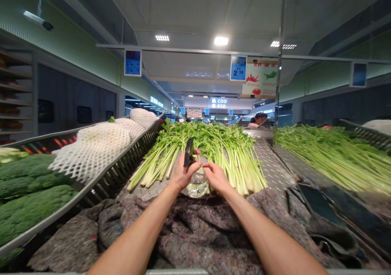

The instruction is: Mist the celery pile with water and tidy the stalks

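Note:
Between my hands is a clear plastic spray bottle (198, 188) with a black trigger head (189, 152), its rounded base toward me. My left hand (183, 172) is closed around the upper part, by the black head. On the other side, my right hand (217, 176) has its fingers curled in against the bottle near my left thumb; its fingertips are partly hidden. Just beyond and around the bottle, bunches of celery (241, 161) lie with leaves away from me and pale stalk ends toward me.
A bunched grey-brown felt blanket (201, 230) lies under my forearms. At left, a black crate (122, 161) holds broccoli (33, 201) and produce in white foam nets (97, 145). A mirror panel (332, 104) stands at right. Price signs (238, 68) hang overhead; a person (258, 120) is behind.

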Available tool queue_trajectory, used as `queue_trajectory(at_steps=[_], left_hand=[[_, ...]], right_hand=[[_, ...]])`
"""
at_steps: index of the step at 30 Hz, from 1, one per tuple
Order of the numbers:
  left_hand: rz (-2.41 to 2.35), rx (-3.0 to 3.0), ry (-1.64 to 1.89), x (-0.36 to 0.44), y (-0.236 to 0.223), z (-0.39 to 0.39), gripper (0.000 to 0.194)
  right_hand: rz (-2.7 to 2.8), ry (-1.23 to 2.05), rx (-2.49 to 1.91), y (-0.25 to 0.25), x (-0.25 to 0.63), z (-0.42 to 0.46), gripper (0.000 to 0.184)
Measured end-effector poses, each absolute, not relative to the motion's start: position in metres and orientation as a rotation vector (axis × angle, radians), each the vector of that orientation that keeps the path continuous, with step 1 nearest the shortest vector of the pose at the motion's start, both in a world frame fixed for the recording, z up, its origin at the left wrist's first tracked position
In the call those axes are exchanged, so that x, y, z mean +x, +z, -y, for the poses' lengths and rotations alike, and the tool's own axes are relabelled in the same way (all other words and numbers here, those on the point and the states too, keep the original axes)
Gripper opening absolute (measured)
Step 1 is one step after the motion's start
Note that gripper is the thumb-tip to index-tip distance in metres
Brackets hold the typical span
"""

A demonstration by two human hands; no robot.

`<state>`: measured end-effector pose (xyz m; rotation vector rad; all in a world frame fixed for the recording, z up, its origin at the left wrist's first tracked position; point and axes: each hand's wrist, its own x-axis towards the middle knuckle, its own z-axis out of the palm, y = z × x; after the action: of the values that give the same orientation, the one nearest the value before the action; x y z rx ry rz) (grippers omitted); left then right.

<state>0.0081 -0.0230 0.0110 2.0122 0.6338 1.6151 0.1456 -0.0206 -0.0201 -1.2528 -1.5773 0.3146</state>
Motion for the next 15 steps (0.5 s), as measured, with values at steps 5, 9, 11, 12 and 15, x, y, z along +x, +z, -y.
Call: queue_trajectory(at_steps=[5,9,11,12,15], left_hand=[[-0.592,2.071,1.523,0.012,0.0078,0.0258,0.038],[-0.642,2.112,1.487,0.0117,0.0077,0.0242,0.034],[-0.677,2.119,1.526,0.0105,0.0088,0.0228,0.032],[-0.679,2.12,1.561,0.0099,0.0093,0.022,0.031],[-0.673,2.084,1.609,0.0092,0.0095,0.0197,0.035]], right_hand=[[1.556,0.317,-1.228,-0.0193,0.1489,0.0185,0.023],[1.538,0.361,-1.238,-0.0191,0.1498,0.0158,0.022],[1.537,0.364,-1.24,-0.019,0.1493,0.0142,0.021],[1.537,0.361,-1.247,-0.0189,0.1491,0.0135,0.021],[1.532,0.357,-1.272,-0.0184,0.1482,0.0122,0.02]])
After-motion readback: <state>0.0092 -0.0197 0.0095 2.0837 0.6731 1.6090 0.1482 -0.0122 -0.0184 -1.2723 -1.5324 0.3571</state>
